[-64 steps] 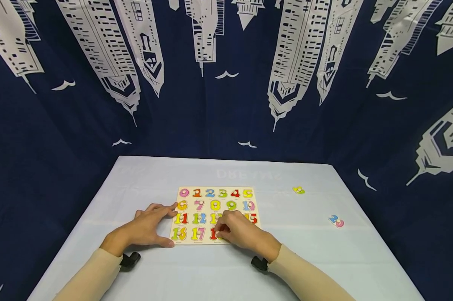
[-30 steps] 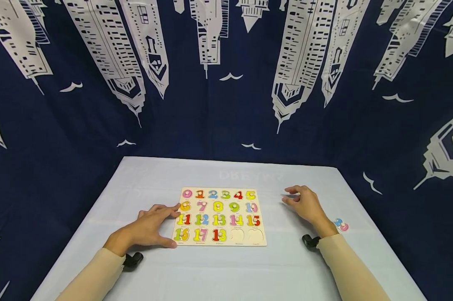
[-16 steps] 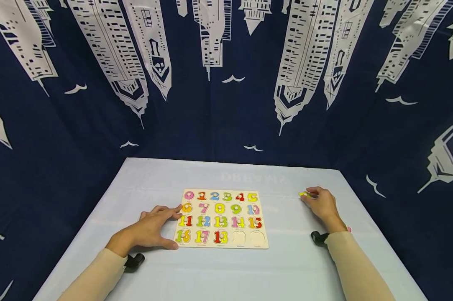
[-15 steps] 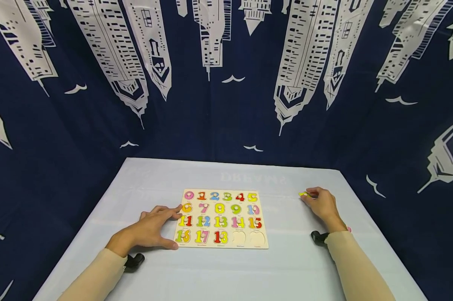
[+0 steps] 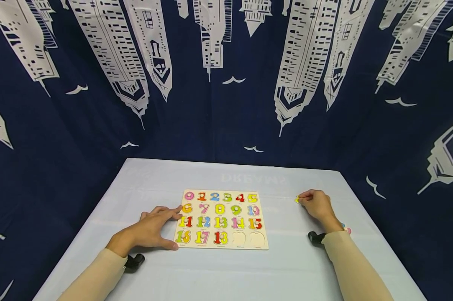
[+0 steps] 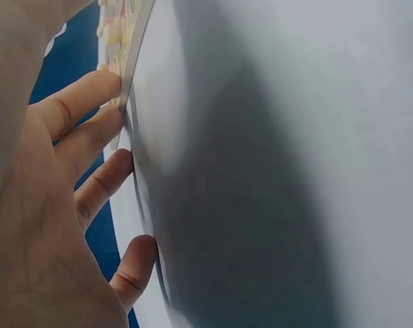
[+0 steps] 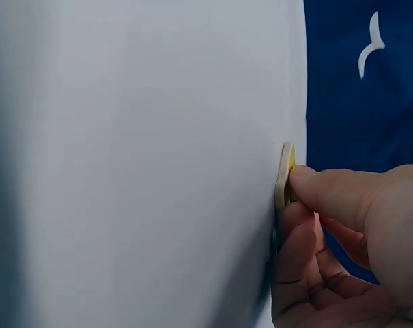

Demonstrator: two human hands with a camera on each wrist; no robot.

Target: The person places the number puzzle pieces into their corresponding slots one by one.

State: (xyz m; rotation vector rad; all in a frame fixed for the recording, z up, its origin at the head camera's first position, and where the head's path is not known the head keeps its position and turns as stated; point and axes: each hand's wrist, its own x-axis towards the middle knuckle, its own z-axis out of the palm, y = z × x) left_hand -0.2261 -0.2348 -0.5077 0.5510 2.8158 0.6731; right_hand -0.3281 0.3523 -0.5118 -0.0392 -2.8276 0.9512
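Note:
A wooden number puzzle board (image 5: 239, 238) lies flat on the table, its rows filled with coloured knobbed numbers except two bare recesses at the lower right. My left hand (image 5: 148, 228) rests at the board's left side, fingers spread; in the left wrist view, fingertips (image 6: 109, 83) meet its edge. Off to the board's right, my right hand (image 5: 318, 207) pinches a yellow number puzzle piece (image 5: 297, 200) between thumb and fingers. The right wrist view shows this number puzzle piece (image 7: 286, 171) edge-on, tilted up, its number mostly hidden.
A pink and blue number piece (image 5: 348, 230) lies on the white table (image 5: 218, 276), partly covered by my right wrist. Behind the table hangs a dark blue cloth (image 5: 211, 133) printed with white buildings and birds. Black wrist cameras sit under both forearms.
My right hand went from the board to the yellow piece on the right, took hold of it and has just shifted slightly left with it. My left hand keeps its place at the board.

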